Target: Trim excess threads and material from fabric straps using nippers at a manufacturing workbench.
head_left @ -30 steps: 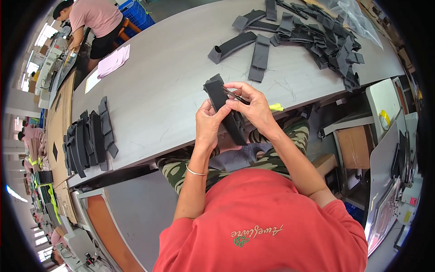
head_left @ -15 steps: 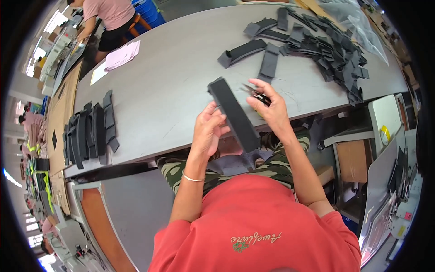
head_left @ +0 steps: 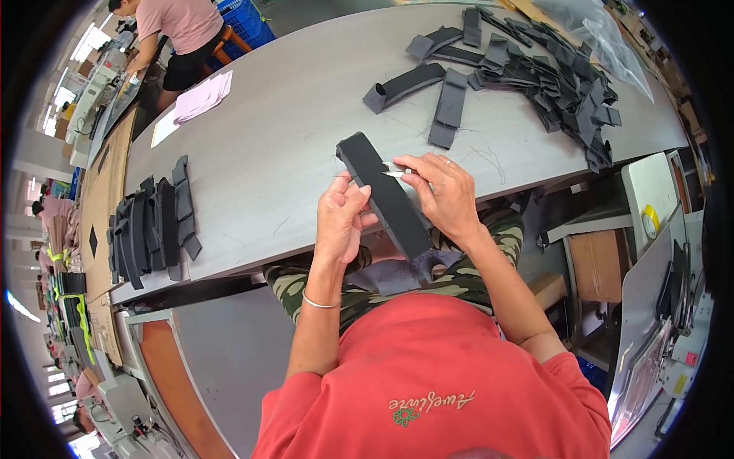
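Note:
A black fabric strip (head_left: 391,205) slants above the table's near edge, held near its upper half. My left hand (head_left: 342,218) grips its left side, thumb on the front face and fingers behind. From the right, my right hand (head_left: 447,197) pinches a small pair of thread snips (head_left: 395,172), blades pointing left against or just over the strip's face. I cannot tell whether the blades touch the fabric. Fine loose threads show at the strip's upper left corner.
A grey table (head_left: 275,153) spans the view. Its far right bears a heap of black strips (head_left: 562,92), its left end a row of similar strips (head_left: 149,229). Pink sheets (head_left: 202,98) lie at the far left. Another person (head_left: 183,30) works beyond the table.
My right hand has moved left with the snips, bringing the blades to the strip. The strip and my left hand have shifted slightly left, its thumb now on the strip's face.

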Available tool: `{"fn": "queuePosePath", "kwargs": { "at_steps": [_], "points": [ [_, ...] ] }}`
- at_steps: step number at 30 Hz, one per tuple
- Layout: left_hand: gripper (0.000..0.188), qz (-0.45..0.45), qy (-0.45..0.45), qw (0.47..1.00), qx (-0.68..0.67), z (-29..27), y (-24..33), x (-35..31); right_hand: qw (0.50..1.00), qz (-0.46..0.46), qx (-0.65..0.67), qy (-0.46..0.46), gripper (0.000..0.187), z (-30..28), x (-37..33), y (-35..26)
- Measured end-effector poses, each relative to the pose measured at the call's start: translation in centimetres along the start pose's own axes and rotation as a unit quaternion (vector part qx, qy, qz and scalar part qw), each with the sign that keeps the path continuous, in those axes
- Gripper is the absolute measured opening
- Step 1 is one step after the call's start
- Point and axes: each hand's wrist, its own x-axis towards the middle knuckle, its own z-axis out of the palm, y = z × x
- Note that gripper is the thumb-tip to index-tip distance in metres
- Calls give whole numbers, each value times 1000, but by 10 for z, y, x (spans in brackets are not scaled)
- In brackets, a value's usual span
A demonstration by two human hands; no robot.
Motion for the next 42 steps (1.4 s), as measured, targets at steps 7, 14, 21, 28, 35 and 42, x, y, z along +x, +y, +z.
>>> {"fn": "queuePosePath", "kwargs": {
  "at_steps": [7, 14, 21, 28, 35, 42],
  "points": [
    [38, -18, 14, 999, 40, 5, -4, -4, 996, -59, -61, 31, 19, 2, 3, -4],
    [38, 10, 31, 999, 42, 7, -7, -4, 998, -19, -30, 56, 13, 2, 6, -1],
    [37, 33, 60, 996, 56, 9, -5, -2, 998, -50, -46, -13, 18, 0, 0, -3],
    [32, 11, 45, 999, 12, 9, -1, -3, 999, -28, -18, 39, 17, 9, 4, -2],
    [30, -6, 63, 998, 26, 12, 2, -4, 998, 30, 10, 63, 11, 13, 9, 0],
    [27, -13, 53, 993, 102, -1, -1, -3, 991, 39, 124, -38, 17, -5, 13, -4]
  ]
}}
